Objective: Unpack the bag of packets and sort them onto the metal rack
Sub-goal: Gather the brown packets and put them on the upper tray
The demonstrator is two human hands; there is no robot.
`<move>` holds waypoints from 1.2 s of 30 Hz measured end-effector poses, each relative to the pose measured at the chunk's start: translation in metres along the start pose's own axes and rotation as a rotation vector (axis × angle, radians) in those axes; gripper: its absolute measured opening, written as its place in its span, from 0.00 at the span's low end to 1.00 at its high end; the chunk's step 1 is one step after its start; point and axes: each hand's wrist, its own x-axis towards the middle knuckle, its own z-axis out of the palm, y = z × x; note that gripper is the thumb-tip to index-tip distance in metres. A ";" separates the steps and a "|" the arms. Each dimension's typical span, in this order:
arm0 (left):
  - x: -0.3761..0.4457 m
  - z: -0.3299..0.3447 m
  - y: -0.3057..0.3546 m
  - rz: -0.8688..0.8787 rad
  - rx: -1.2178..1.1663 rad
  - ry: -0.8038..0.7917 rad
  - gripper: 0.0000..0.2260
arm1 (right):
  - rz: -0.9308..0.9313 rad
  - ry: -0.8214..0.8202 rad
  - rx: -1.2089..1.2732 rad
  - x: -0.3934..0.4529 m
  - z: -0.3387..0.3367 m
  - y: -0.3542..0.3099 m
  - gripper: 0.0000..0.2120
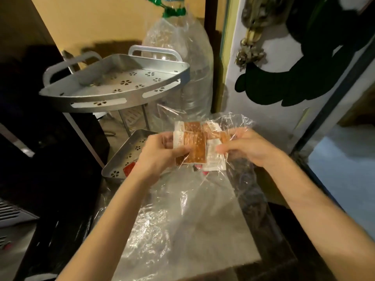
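Observation:
Both hands hold a clear plastic bag (pixel 235 122) with several orange and white packets (pixel 194 142) in front of me. My left hand (pixel 160 155) pinches the orange packets at their left edge. My right hand (pixel 247 147) grips the crinkled bag and a white packet at the right. The metal corner rack stands behind, at the left: its top shelf (pixel 113 96) holds nothing that I can see, and its lower shelf (pixel 121 159) carries a red packet (pixel 128 169), partly hidden by my left wrist.
A big clear water bottle (pixel 182 57) wrapped in plastic stands behind the rack. A sheet of clear plastic (pixel 182 220) lies on the grey surface below my hands. A dark appliance (pixel 50 149) fills the left side, and a white door (pixel 263 110) stands at the right.

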 end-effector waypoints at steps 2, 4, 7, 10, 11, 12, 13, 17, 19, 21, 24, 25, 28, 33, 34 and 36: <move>0.003 -0.002 0.030 0.126 0.014 0.030 0.10 | -0.107 0.017 0.002 -0.002 -0.007 -0.029 0.12; 0.006 -0.004 0.058 0.225 0.017 0.045 0.09 | -0.207 0.047 -0.004 -0.003 -0.012 -0.057 0.12; 0.013 -0.011 0.094 0.354 0.020 0.084 0.09 | -0.335 0.095 -0.056 0.000 -0.016 -0.098 0.12; 0.020 -0.026 0.126 0.468 0.048 0.134 0.10 | -0.444 0.145 -0.069 0.006 -0.014 -0.137 0.14; 0.023 -0.032 0.137 0.494 0.046 0.139 0.11 | -0.485 0.161 -0.073 0.007 -0.011 -0.149 0.13; 0.024 -0.039 0.148 0.516 0.040 0.132 0.12 | -0.527 0.174 -0.074 0.009 -0.009 -0.161 0.11; 0.026 -0.046 0.159 0.534 0.030 0.117 0.13 | -0.570 0.183 -0.069 0.011 -0.006 -0.172 0.10; 0.027 -0.068 0.202 0.608 0.029 0.086 0.13 | -0.729 0.181 -0.045 0.018 0.005 -0.212 0.10; 0.027 -0.077 0.219 0.674 0.064 0.102 0.12 | -0.785 0.168 -0.035 0.020 0.010 -0.231 0.11; 0.026 -0.086 0.235 0.752 0.126 0.144 0.10 | -0.845 0.171 -0.046 0.023 0.015 -0.250 0.11; 0.022 -0.101 0.257 0.889 0.190 0.240 0.09 | -0.929 0.172 -0.058 0.029 0.022 -0.278 0.10; 0.020 -0.105 0.264 0.929 0.206 0.264 0.09 | -0.960 0.179 -0.061 0.031 0.025 -0.287 0.10; 0.019 -0.116 0.283 1.030 0.234 0.319 0.08 | -1.067 0.178 -0.037 0.037 0.031 -0.311 0.11; 0.022 -0.131 0.304 1.146 0.234 0.361 0.09 | -1.178 0.156 -0.008 0.053 0.041 -0.346 0.13; 0.024 -0.134 0.307 1.159 0.229 0.368 0.10 | -1.197 0.156 -0.016 0.055 0.043 -0.352 0.13; 0.026 -0.141 0.312 1.176 0.219 0.376 0.10 | -1.234 0.148 -0.041 0.057 0.046 -0.362 0.14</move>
